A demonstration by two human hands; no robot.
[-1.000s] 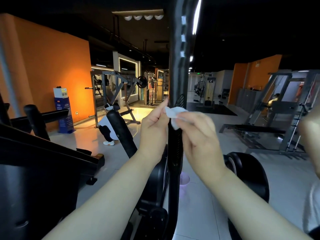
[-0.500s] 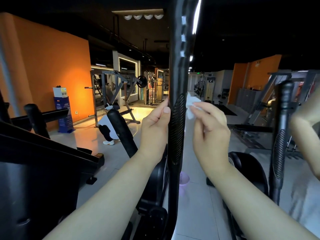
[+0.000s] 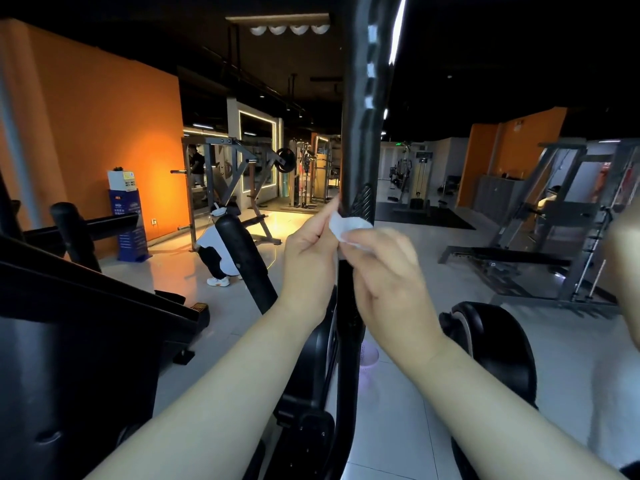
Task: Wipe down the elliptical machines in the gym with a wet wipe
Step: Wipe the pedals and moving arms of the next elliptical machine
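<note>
Head view: the step in hand is wiping the upright handle (image 3: 360, 133) of the elliptical (image 3: 308, 424), at the level where its ribbed grip (image 3: 364, 201) begins. The wipe (image 3: 349, 226) lies against the near face of the handle, just below the grip's lower edge, bunched between both hands.

The right hand (image 3: 388, 275) reaches in from the right of the handle. Its fingers (image 3: 375, 244) are curled over the wipe and pinch it, pressing it to the handle. The left hand (image 3: 308, 258) is on the handle's left side, fingers curled in and thumb (image 3: 331, 210) pointing up along the handle. The thumb and forefinger meet the wipe's left corner and seem to nip it. Whether they also brace the handle itself is hard to tell, as the wipe and the hand cover that spot.

Only a short part of the handle is under the wipe. The ribbed grip above and the long smooth stretch below look yet to be covered, so the task seems to be at an early or middle stage for this machine. The next move likely calls for wrapping the wipe further round the handle and drawing it along its length with steady pressure. The ribbing may snag or bunch the thin wipe, so a firm pinch would help.
</note>
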